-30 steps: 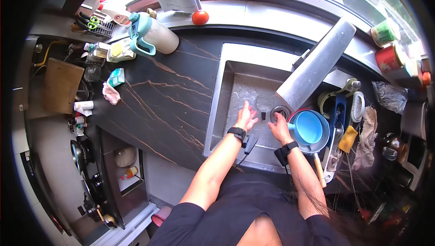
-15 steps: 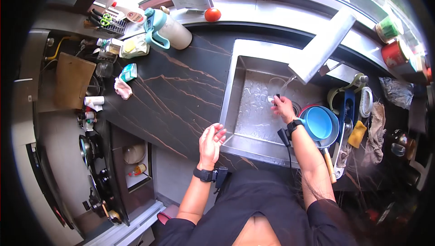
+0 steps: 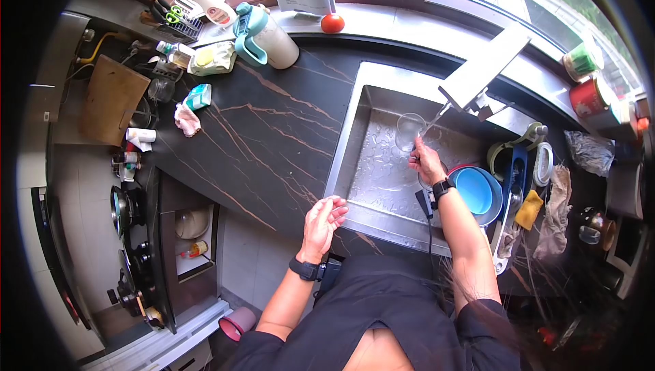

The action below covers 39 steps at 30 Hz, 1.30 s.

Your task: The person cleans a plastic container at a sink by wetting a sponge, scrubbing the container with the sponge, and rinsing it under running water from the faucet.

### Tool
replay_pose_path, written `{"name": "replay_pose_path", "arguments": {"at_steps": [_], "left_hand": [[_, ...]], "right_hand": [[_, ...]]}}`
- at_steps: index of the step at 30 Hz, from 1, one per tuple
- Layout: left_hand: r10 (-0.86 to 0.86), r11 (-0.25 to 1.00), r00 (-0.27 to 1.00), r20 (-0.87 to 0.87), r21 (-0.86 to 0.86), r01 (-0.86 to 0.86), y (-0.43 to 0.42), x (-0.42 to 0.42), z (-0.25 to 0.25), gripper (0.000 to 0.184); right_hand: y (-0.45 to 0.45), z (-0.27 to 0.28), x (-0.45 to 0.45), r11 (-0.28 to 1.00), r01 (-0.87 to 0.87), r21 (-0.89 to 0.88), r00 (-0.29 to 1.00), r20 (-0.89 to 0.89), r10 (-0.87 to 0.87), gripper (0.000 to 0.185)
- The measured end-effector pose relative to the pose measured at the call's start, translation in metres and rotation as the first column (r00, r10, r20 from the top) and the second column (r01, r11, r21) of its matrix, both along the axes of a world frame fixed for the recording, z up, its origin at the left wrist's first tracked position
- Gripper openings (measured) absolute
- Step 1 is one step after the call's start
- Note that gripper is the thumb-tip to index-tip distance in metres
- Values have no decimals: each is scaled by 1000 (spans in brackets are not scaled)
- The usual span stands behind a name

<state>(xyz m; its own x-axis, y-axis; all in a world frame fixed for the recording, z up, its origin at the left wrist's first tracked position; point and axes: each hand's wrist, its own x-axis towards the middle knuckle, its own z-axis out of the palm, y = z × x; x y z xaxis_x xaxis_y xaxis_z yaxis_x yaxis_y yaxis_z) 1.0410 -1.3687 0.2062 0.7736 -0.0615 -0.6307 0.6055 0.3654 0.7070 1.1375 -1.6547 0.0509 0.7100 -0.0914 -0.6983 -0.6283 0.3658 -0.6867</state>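
Observation:
My right hand (image 3: 427, 163) reaches into the steel sink (image 3: 382, 214), fingers closed at the edge of a clear, round-rimmed cup (image 3: 410, 127). The cup is see-through, so its exact shape is hard to make out. It sits just under the faucet (image 3: 486, 68), where a thin stream of water appears to run. My left hand (image 3: 323, 223) hovers palm-up over the counter's front edge beside the sink, fingers loosely apart and holding nothing. Right of my right hand, a light blue bowl (image 3: 472, 191) rests inside a larger bowl in the sink.
A yellow cloth (image 3: 529, 210) and a beige rag (image 3: 554, 210) hang right of the sink. A teal-lidded bottle (image 3: 278, 47) stands on the dark counter (image 3: 273, 139). On the sill is a tomato (image 3: 332, 23). A pink bin (image 3: 237, 323) stands on the floor.
The clear cup has turned so its round outline shows more plainly below the faucet. My left hand's fingers have curled slightly. The view has shifted a little.

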Motion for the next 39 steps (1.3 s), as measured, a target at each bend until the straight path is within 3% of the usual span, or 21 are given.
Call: {"name": "replay_pose_path", "arguments": {"at_steps": [7,9,10,15,18,20,21,23,24,25,27,28,32,34,35,37,39], "left_hand": [[-101,994,995,-13,38,101,-11,3,8,23],[-108,994,994,-9,24,108,-15,3,8,23],[-124,992,992,-9,32,124,-17,3,8,22],[-174,984,985,-1,42,174,-23,2,11,22],[-192,980,981,10,49,191,-23,0,11,22],[-170,982,985,23,82,168,-21,-3,11,22],[-169,983,985,24,83,166,-20,-4,10,22],[-121,989,993,13,83,119,-16,-6,8,21],[-118,989,993,14,86,117,-14,-6,9,21],[-105,991,994,19,85,103,-13,-7,10,21],[-90,992,996,25,89,88,-11,-8,10,20],[-79,992,997,18,95,77,-9,-10,10,20],[-51,993,999,13,110,50,-4,-15,8,22],[-37,993,999,1,115,37,-3,-17,7,22],[-26,992,1000,-6,120,27,-2,-16,6,22],[-25,992,1000,3,122,25,-2,-16,5,22],[-29,992,1000,7,121,28,-2,-17,6,22]], "right_hand": [[-9,3,-23,989,7,-149,987,158,16,55],[-12,4,-29,772,-187,-607,936,128,328,50],[-11,8,-34,688,-215,-693,916,103,389,47],[-16,15,-43,661,-255,-706,896,84,436,47],[-13,9,-45,637,-206,-743,907,100,409,44],[-5,-2,-48,548,-126,-827,886,154,437,40],[-4,-9,-47,549,-126,-826,886,156,437,40],[-6,-21,-46,667,-96,-739,892,234,387,37],[-6,-24,-42,800,-129,-586,944,175,281,38],[-6,-27,-41,801,-132,-584,942,177,284,38],[-5,-35,-39,620,-135,-773,932,113,345,40],[-2,-46,-41,475,-42,-879,905,169,392,40],[-4,-73,-43,487,-153,-860,883,102,458,37],[-3,-78,-44,845,-245,-476,949,63,310,34],[-2,-81,-44,845,-248,-473,948,63,313,34],[4,-84,-44,916,-265,-301,957,33,288,32],[11,-75,-44,913,-219,-345,970,23,242,31]]}}
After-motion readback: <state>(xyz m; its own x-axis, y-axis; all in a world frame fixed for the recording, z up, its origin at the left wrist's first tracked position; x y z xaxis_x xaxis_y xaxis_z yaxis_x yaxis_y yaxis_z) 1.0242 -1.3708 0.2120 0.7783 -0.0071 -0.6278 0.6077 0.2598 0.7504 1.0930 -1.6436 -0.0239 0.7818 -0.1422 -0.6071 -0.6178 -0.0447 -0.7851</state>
